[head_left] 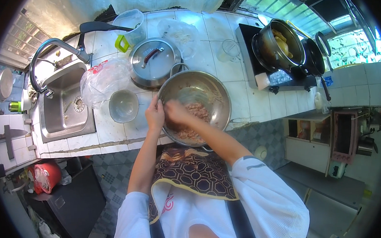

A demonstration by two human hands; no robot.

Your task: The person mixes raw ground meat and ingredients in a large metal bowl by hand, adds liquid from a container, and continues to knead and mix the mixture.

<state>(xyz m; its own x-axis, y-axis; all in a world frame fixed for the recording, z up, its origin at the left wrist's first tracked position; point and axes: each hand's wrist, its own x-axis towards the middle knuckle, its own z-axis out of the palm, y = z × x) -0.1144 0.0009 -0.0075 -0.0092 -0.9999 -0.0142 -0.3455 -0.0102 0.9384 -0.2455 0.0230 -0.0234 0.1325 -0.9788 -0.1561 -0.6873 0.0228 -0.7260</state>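
Observation:
A wide stainless steel bowl (220,97) with loop handles stands at the counter's front edge, close to my apron. Pink minced meat (196,112) lies in its bottom, with smears up the wall. My left hand (155,113) grips the bowl's left rim. Inside the bowl, at the left of the meat, is my right hand (177,112), blurred and with its fingers curled; whether it holds meat cannot be seen. Just behind the bowl sits a lidded pot (156,60). To the left are a small empty bowl (123,106) and a clear plastic bag (108,80) with red print.
A steel sink (65,107) with a curved faucet (55,43) is at the left. At the right, a gas stove (250,56) bears a large pot (273,48) and a black frying pan (314,57). A measuring cup (230,51) and a clear pitcher (134,27) stand behind.

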